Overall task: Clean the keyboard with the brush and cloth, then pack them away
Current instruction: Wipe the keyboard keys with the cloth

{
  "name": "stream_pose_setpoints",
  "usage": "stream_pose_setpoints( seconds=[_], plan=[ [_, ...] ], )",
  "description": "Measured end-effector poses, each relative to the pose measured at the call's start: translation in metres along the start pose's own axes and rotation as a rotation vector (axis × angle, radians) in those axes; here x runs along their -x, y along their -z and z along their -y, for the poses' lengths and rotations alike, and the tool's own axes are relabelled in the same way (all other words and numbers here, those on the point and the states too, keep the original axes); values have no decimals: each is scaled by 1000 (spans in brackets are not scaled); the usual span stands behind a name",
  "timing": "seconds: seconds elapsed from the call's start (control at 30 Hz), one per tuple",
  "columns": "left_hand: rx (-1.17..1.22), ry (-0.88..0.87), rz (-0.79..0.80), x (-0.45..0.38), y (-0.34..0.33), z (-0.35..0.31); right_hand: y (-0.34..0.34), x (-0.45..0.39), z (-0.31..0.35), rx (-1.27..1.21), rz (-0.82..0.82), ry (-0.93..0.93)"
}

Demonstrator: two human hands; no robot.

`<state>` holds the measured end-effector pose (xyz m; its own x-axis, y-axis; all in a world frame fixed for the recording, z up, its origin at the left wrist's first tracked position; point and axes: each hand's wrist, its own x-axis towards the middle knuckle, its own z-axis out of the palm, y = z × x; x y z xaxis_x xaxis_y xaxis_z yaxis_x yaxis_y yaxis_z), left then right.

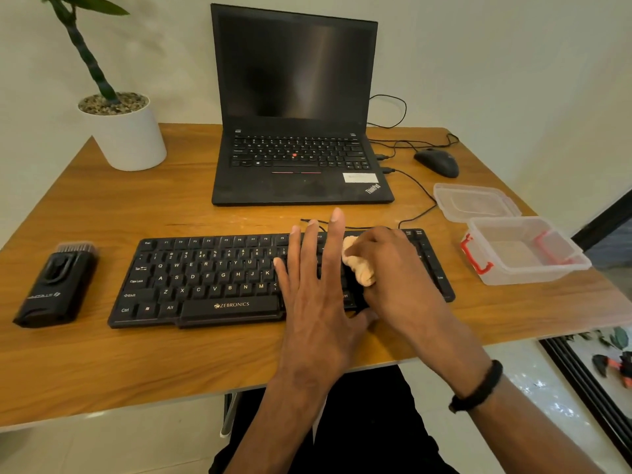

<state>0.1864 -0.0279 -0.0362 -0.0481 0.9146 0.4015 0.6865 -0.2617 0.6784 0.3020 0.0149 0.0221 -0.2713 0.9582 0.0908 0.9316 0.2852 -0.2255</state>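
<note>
Keyboard [205, 278]: black, stiff, lies flat on the bench [102, 364].
Cloth [359, 265]: soft and light by the look of it, bunched on the keyboard's right end, gripped by the right hand [393, 268].
Left hand [314, 285]: fingers straight, flat on the keys, touching the cloth hand.
Brush [56, 285]: left of the keyboard, untouched; likely rigid, best taken by its body.

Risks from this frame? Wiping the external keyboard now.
1. The right hand wipes the cloth near the keyboard cable; a snag might tug the laptop plug.
2. The left hand lies flat on the keys; if the laptop is only asleep, it may register presses.
3. The open container sits near the table edge beside the wiping arm and could get knocked off.
</note>
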Motion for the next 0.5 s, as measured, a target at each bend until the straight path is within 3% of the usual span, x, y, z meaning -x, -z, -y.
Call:
stream_pose_setpoints(
  seconds=[0.13, 0.5],
  plan=[
    [-3, 16, 17, 0, 0, 0, -2, -26, 17, 52, -81, -27],
    [34, -4, -16, 1, 2, 0, 4, 14, 17, 97, 13, -2]
  ],
)
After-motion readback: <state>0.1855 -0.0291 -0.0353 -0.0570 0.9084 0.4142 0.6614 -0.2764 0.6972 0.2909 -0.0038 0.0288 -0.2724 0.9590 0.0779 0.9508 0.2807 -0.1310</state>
